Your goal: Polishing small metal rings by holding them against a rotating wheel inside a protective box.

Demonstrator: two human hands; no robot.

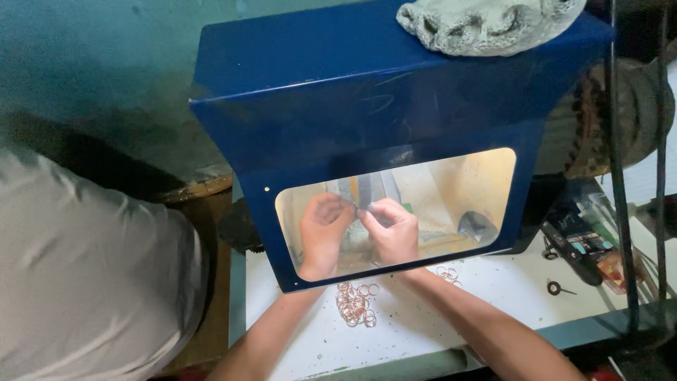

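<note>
Both my hands reach under a blue metal hood [367,92] and show through its clear window [465,190]. My left hand [323,229] and my right hand [391,229] meet with fingertips pinched together around something small; I cannot make out what it is. Behind the fingers stands a grey upright machine part [367,187]. A pile of thin copper-coloured rings [355,303] lies on the white tabletop [493,289] between my forearms, and a few more rings [448,274] sit by my right wrist.
A person in a grey shirt [84,275] stands close at the left. A crumpled grey cloth [486,25] rests on top of the hood. Dark tools [578,247] and a small ring [554,287] lie at the right, near vertical black cables [620,176].
</note>
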